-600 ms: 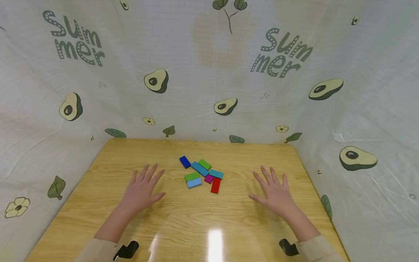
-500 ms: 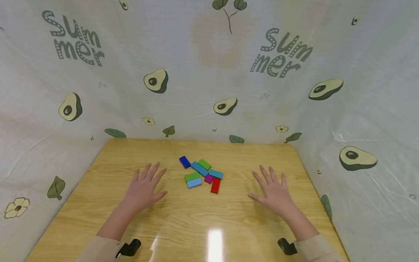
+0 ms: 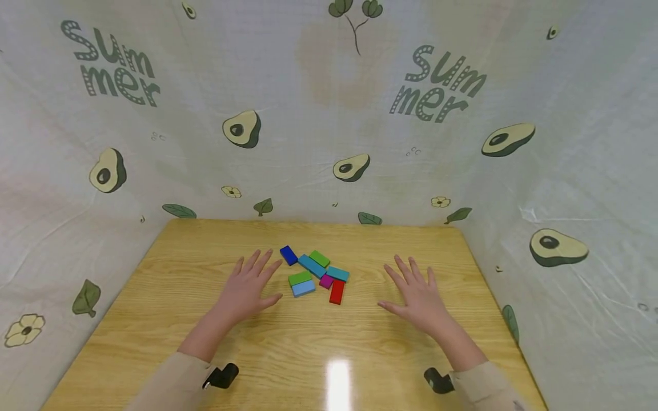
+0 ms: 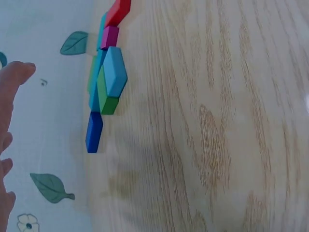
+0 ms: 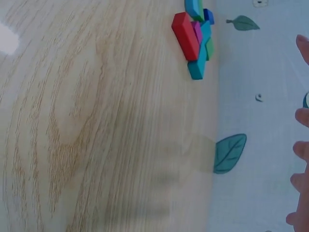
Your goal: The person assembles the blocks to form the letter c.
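Coloured blocks (image 3: 312, 266) are lying clustered toward the far edge of the desk (image 3: 288, 354), midway between its side edges. The left hand (image 3: 249, 292) is hovering near them, the right hand (image 3: 418, 299) farther off toward the right edge; both are holding their fingers spread wide, gripping nothing. Patterned cloth (image 3: 288, 74) is hanging along the far and side edges.

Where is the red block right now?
In the head view, the red block lies between the left hand and the right hand, on the near side of a teal block, with the purple block at its upper left.
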The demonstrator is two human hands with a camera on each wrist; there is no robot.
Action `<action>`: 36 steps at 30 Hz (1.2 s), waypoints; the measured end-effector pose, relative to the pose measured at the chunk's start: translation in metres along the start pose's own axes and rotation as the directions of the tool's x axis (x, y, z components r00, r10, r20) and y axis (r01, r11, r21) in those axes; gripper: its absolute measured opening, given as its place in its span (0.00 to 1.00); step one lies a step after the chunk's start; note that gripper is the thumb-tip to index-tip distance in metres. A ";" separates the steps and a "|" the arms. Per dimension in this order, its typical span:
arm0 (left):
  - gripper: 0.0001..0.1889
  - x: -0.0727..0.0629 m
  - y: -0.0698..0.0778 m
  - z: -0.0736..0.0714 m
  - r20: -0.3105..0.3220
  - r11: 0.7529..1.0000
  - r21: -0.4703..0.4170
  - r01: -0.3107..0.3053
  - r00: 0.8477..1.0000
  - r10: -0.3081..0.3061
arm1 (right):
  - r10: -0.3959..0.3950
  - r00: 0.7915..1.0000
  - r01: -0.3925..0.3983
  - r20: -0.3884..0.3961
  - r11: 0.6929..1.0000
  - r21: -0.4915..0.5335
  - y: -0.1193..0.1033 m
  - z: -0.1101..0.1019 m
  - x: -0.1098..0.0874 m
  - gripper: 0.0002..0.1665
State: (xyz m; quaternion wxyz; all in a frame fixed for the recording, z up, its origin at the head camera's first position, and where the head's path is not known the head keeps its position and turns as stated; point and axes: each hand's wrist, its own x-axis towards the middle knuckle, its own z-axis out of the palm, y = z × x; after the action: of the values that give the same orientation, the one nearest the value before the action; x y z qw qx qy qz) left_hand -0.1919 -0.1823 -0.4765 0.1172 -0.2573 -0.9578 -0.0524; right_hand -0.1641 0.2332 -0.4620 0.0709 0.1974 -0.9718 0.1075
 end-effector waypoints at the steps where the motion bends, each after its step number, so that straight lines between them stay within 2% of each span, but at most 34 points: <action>1: 0.43 0.003 0.002 0.000 0.010 1.000 -0.010 0.003 1.000 -0.002 | -0.002 1.000 0.002 -0.003 1.000 0.007 -0.002 0.000 0.001 0.52; 11: 0.42 0.031 0.018 0.013 0.037 0.997 -0.083 -0.007 0.999 0.010 | 0.006 1.000 -0.007 0.009 0.994 0.111 -0.015 0.009 0.014 0.50; 17: 0.39 0.047 0.021 0.024 0.031 0.993 -0.117 -0.022 0.999 0.026 | 0.016 1.000 -0.016 0.002 0.976 0.218 -0.022 0.018 0.020 0.48; 23: 0.36 0.061 0.021 0.037 0.086 0.992 -0.125 -0.002 0.996 0.013 | 0.013 1.000 -0.013 0.003 0.958 0.287 -0.030 0.026 0.026 0.47; 28: 0.33 0.073 0.021 0.045 0.120 0.989 -0.149 -0.007 0.992 0.025 | -0.003 1.000 -0.007 0.026 0.936 0.351 -0.036 0.032 0.030 0.46; 36: 0.29 0.094 0.021 0.061 0.214 0.992 -0.128 0.002 0.977 0.026 | -0.004 0.998 -0.022 0.062 0.913 0.408 -0.042 0.042 0.031 0.44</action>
State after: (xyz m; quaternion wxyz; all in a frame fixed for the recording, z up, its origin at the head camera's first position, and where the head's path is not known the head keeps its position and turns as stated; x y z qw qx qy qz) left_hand -0.2724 -0.1091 -0.5113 -0.0034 -0.2742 -0.9579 -0.0846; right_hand -0.1791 0.1739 -0.4892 -0.0023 0.2064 -0.9305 0.3025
